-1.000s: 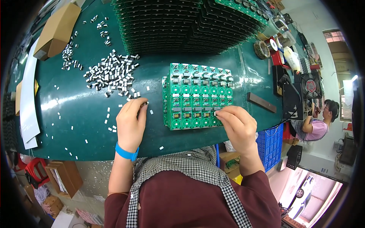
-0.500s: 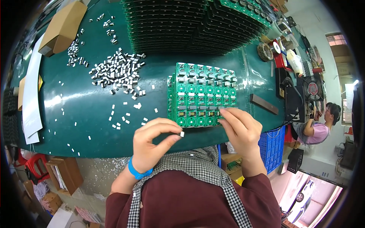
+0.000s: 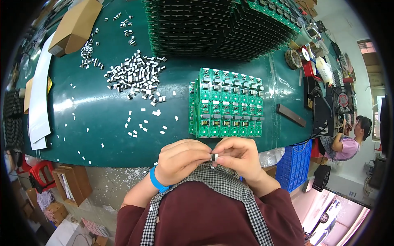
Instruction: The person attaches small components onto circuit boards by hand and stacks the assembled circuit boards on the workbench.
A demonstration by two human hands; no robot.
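Note:
Just in front of the table's near edge, my two hands meet at a small black-and-white display module (image 3: 214, 157). My left hand (image 3: 180, 158), with a blue band at the wrist, pinches its left side. The thumb and fingers of my right hand (image 3: 242, 158) close on its right side. Directly beyond them lies a stack of green circuit boards (image 3: 232, 102). Several small displays with lit-looking yellowish digits (image 3: 216, 123) sit in a row near the top board's close side; the right end of that row holds none.
A pile of white-topped display modules (image 3: 135, 74) lies left of the boards, with loose white tabs (image 3: 143, 121) scattered nearer. Tall racks of green boards (image 3: 193, 28) stand behind. A dark bar (image 3: 290, 115) lies at right. A blue crate (image 3: 293, 166) and a co-worker (image 3: 349, 139) are further right.
My right hand has left the board's near row and come down to my left hand. Both hands now hold the display module. The view has shifted slightly.

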